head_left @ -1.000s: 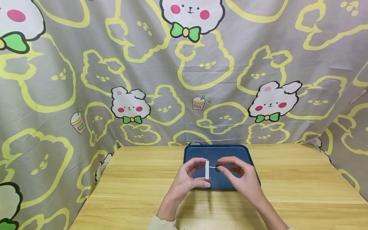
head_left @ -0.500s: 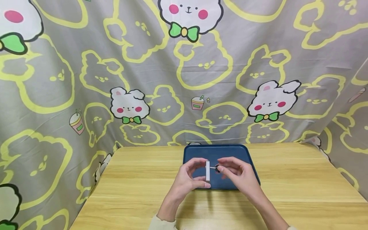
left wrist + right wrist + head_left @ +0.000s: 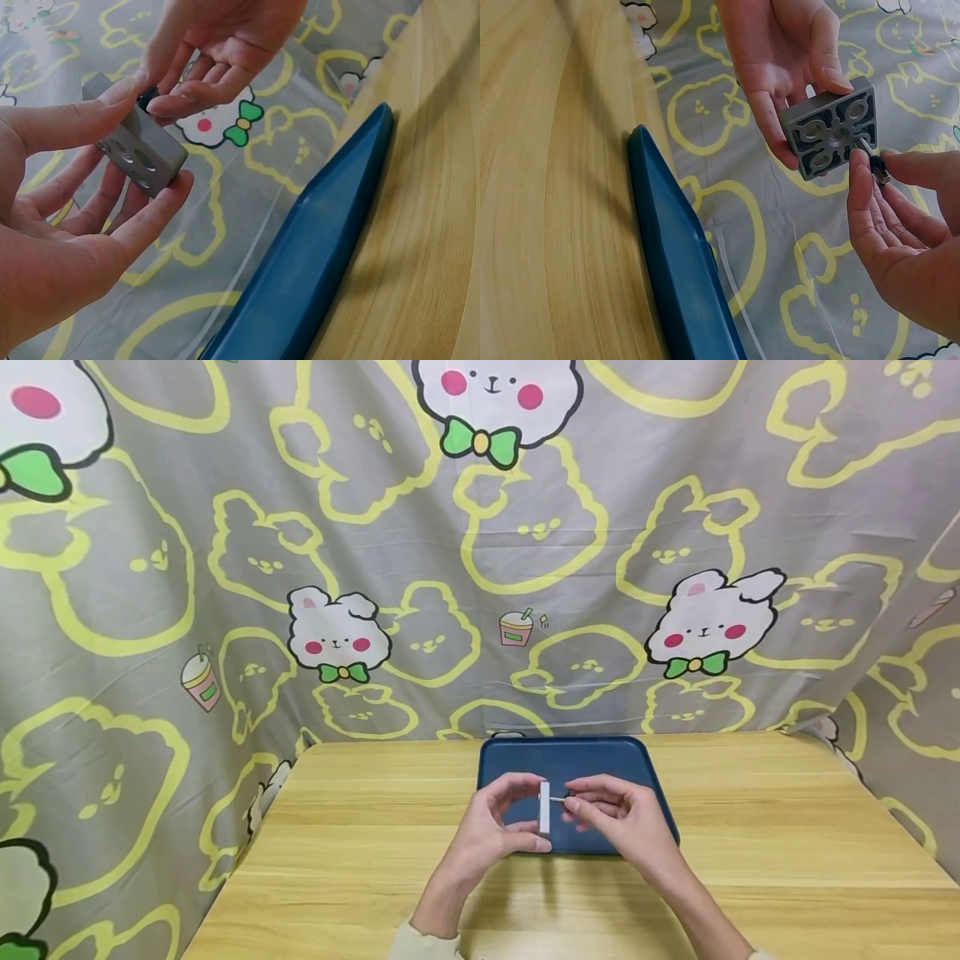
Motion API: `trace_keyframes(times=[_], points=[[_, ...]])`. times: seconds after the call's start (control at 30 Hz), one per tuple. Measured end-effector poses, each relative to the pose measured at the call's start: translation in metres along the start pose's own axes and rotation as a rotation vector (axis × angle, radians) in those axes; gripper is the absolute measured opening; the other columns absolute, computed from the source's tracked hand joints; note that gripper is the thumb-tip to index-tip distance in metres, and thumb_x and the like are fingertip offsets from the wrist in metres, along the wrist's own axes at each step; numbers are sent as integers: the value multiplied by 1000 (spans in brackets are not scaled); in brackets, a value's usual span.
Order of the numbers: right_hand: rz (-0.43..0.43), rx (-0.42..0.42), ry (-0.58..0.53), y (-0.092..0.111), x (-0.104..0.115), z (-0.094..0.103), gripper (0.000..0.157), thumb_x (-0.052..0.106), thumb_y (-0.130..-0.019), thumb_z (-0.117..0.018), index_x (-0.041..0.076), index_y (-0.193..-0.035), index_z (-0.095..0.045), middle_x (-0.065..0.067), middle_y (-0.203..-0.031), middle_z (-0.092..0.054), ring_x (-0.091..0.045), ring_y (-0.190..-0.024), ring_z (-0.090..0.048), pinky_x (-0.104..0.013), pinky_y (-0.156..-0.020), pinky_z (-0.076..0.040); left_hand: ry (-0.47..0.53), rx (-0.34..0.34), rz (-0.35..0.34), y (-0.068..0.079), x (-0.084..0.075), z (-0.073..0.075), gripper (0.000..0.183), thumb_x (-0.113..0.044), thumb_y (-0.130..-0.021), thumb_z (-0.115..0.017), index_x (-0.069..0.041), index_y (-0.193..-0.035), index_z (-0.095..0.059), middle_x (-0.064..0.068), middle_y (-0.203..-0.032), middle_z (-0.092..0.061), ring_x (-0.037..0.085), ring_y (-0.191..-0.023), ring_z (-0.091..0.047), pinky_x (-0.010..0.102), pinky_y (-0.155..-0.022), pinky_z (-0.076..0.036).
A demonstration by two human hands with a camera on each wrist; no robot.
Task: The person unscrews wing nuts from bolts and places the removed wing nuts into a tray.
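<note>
My left hand [image 3: 483,827] grips a square grey metal plate [image 3: 544,808] by its edges, thumb on one side and fingers on the other. The plate stands upright, above the tray. Several round holes and a ribbed, recessed face show on the plate [image 3: 832,133] in the right wrist view. My right hand [image 3: 633,818] pinches the dark head of a thumb screw [image 3: 879,169] between thumb and fingers. The screw's bright threaded shaft points at the plate, its tip meeting the ribbed face at a hole near one corner. In the head view the fingers mostly hide the head.
Under the hands, a dark blue rectangular tray [image 3: 577,752] rests on the wooden table [image 3: 360,835], near its back edge. A grey patterned cloth [image 3: 480,552] hangs behind the table and along both sides.
My right fingers have shifted around the screw's head, which they now cover more than before. The plate has moved very slightly to the right in my left hand's grip.
</note>
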State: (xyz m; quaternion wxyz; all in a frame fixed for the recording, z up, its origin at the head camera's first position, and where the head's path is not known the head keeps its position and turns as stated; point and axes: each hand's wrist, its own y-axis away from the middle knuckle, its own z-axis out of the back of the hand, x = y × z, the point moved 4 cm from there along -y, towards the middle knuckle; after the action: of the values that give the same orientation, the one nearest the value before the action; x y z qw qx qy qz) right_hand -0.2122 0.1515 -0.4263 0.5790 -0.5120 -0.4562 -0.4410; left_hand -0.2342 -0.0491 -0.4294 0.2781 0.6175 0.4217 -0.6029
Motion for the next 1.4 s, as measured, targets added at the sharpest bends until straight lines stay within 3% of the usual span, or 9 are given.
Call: trace_keyframes(times=[0.3,0.9,1.07,1.3,1.4], points=[[16,2,12,0,0,0,26,9,-94,-75,-4,-116,-70,-21,-100,-74,-27,-85,-76,-38,-73,-64,1,5,1,0,0,0,66,18,-74,-81,-3,-134,-61,15,-133,-59,27,-126,-54,44,-95,-59],[176,-38,125,4,3,-1,15,6,-90,-79,6,-105,-75,-10,-100,-75,-19,-89,-75,-30,-76,-63,17,7,9,-1,1,1,66,17,-75,-81,-4,-135,-61,14,-135,-60,28,-129,-54,44,-96,-58],[292,-55,172,4,7,-3,17,3,-89,-79,11,-104,-76,-7,-100,-75,-18,-87,-74,-29,-72,-63,18,7,5,-1,1,2,66,15,-76,-82,-3,-135,-60,14,-135,-59,28,-129,-54,44,-97,-57],[551,-40,231,6,13,-7,30,-14,-82,-78,8,-103,-76,-7,-104,-73,-17,-93,-70,-27,-74,-62,45,16,20,0,0,2,65,15,-77,-80,-3,-136,-59,23,-141,-53,28,-131,-52,44,-98,-57],[654,-47,275,6,15,-8,38,-18,-79,-78,13,-101,-76,-6,-104,-72,-17,-94,-69,-23,-75,-61,59,20,27,0,-1,2,66,16,-76,-81,-3,-136,-59,27,-143,-50,28,-132,-52,45,-98,-57]])
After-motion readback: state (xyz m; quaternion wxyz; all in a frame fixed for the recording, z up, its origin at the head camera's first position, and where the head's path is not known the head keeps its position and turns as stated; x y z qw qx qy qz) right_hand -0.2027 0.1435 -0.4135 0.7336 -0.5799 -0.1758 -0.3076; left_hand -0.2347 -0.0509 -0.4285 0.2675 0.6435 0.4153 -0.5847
